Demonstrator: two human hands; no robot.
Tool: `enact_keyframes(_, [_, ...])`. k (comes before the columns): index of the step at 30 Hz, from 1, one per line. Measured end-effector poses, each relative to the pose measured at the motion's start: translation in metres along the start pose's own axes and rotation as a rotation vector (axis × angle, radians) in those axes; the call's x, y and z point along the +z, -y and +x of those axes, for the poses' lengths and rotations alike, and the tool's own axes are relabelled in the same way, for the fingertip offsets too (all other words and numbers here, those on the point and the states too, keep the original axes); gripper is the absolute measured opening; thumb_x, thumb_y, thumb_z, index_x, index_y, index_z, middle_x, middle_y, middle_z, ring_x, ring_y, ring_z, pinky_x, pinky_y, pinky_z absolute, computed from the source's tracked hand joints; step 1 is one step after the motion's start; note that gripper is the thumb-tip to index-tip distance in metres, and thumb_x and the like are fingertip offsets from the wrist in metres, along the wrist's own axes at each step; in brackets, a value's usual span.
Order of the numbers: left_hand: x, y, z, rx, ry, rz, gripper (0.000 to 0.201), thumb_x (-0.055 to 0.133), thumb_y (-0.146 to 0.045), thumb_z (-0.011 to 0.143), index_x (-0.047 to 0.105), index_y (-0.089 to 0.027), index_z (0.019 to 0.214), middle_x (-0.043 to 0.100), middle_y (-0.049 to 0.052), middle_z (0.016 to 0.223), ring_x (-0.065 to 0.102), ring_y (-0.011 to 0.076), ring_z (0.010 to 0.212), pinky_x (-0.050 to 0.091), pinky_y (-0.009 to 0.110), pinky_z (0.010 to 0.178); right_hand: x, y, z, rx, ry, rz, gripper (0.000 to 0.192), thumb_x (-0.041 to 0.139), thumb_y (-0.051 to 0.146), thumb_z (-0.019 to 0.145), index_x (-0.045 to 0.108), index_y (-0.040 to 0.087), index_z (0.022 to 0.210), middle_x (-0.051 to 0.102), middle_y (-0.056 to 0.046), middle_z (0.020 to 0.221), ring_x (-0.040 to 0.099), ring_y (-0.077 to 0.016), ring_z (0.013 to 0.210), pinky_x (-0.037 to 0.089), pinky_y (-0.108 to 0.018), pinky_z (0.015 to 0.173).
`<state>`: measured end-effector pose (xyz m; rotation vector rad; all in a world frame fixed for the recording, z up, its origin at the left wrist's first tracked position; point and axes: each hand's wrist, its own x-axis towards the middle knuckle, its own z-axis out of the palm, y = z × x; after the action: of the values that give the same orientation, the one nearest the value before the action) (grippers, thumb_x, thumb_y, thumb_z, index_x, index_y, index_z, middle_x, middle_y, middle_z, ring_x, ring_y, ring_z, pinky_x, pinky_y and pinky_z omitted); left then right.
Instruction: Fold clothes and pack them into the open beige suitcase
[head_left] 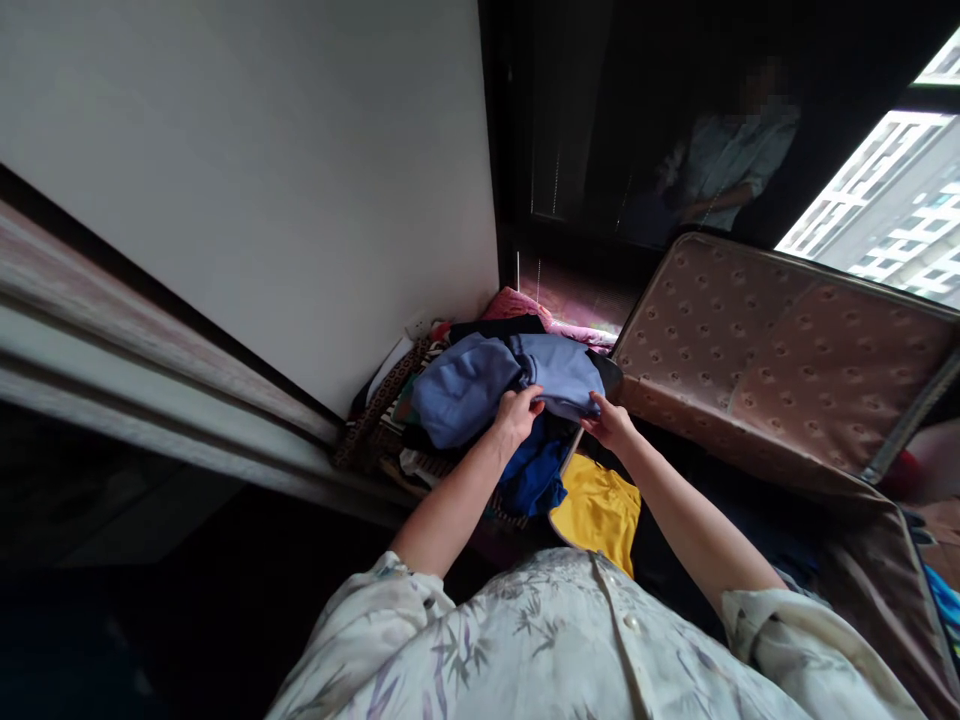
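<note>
Both hands pinch a soft, rumpled blue garment (487, 385) atop a clothes pile — left hand (517, 412) at its fold, right hand (611, 422) at the edge; beside it an open suitcase (787, 350) with patterned lining holds a yellow cloth (600, 510)

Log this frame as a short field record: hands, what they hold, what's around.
left hand: gripping the light blue garment at its near edge
right hand: gripping the same garment's right side
under garment: pile of clothes, dark blue cloth hanging below
near: yellow garment in the open suitcase
suitcase lid: raised, patterned lining
left side: white wall
</note>
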<state>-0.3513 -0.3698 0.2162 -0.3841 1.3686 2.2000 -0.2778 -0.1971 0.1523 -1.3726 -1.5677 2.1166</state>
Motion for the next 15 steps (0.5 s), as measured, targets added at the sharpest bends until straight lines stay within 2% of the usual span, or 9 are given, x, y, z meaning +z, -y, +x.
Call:
enact_keyframes(2, [-0.022, 0.006, -0.009, 0.135, 0.015, 0.165, 0.016, 0.084, -0.013, 0.067, 0.07, -0.015, 0.074, 0.067, 0.003, 0.074, 0.062, 0.0122, 0.067, 0.048, 0.023, 0.063, -0.007, -0.002, -0.002, 0.003, -0.027, -0.047, 0.045, 0.08, 0.043, 0.079, 0.06, 0.015, 0.107, 0.063, -0.006, 0.083, 0.068, -0.0184, 0.074, 0.063, -0.033, 0.071])
enact_keyframes(3, [-0.035, 0.007, -0.014, 0.243, 0.012, 0.281, 0.016, 0.083, -0.013, 0.067, 0.072, -0.015, 0.078, 0.069, 0.004, 0.078, 0.063, 0.0131, 0.07, 0.049, 0.024, 0.065, -0.011, -0.003, -0.002, -0.041, -0.056, -0.104, 0.048, 0.081, 0.041, 0.076, 0.06, 0.016, 0.111, 0.066, -0.009, 0.093, 0.069, -0.021, 0.085, 0.062, -0.034, 0.077])
enact_keyframes(6, [-0.074, 0.005, -0.021, 0.602, -0.055, 0.594, 0.025, 0.082, -0.015, 0.069, 0.076, -0.018, 0.093, 0.071, 0.007, 0.096, 0.066, 0.0165, 0.08, 0.053, 0.027, 0.072, -0.02, -0.008, 0.0, -0.283, -0.145, -0.393, 0.066, 0.083, 0.042, 0.07, 0.057, 0.019, 0.125, 0.062, -0.015, 0.127, 0.062, -0.0284, 0.118, 0.055, -0.038, 0.1])
enact_keyframes(8, [-0.09, 0.0, -0.021, 0.714, -0.101, 0.68, 0.026, 0.082, -0.017, 0.071, 0.076, -0.019, 0.096, 0.07, 0.009, 0.101, 0.066, 0.0173, 0.083, 0.054, 0.027, 0.074, -0.019, -0.01, 0.002, -0.362, -0.115, -0.557, 0.074, 0.08, 0.049, 0.072, 0.052, 0.017, 0.133, 0.06, -0.018, 0.132, 0.06, -0.0305, 0.122, 0.05, -0.04, 0.105])
enact_keyframes(10, [-0.095, 0.0, -0.018, 0.662, -0.1, 0.672, 0.024, 0.082, -0.018, 0.072, 0.075, -0.019, 0.095, 0.072, 0.009, 0.096, 0.067, 0.0176, 0.08, 0.055, 0.028, 0.075, -0.012, -0.01, 0.001, -0.345, -0.05, -0.615, 0.078, 0.074, 0.053, 0.076, 0.048, 0.015, 0.139, 0.061, -0.019, 0.131, 0.061, -0.0309, 0.119, 0.049, -0.042, 0.105])
enact_keyframes(12, [-0.09, 0.004, -0.015, 0.53, -0.048, 0.607, 0.023, 0.084, -0.017, 0.072, 0.075, -0.018, 0.093, 0.073, 0.009, 0.089, 0.069, 0.0186, 0.077, 0.056, 0.029, 0.074, -0.002, -0.01, -0.006, -0.405, -0.05, -0.72, 0.082, 0.071, 0.057, 0.078, 0.046, 0.014, 0.144, 0.056, -0.022, 0.138, 0.056, -0.0342, 0.125, 0.046, -0.047, 0.106])
enact_keyframes(15, [-0.077, 0.014, -0.009, 0.395, 0.047, 0.483, 0.026, 0.087, -0.015, 0.069, 0.074, -0.017, 0.091, 0.075, 0.009, 0.085, 0.071, 0.0198, 0.079, 0.057, 0.029, 0.076, 0.01, -0.011, -0.022, -0.728, -0.039, -1.006, 0.093, 0.074, 0.06, 0.076, 0.04, 0.019, 0.152, 0.034, -0.024, 0.16, 0.034, -0.0427, 0.144, 0.033, -0.058, 0.113])
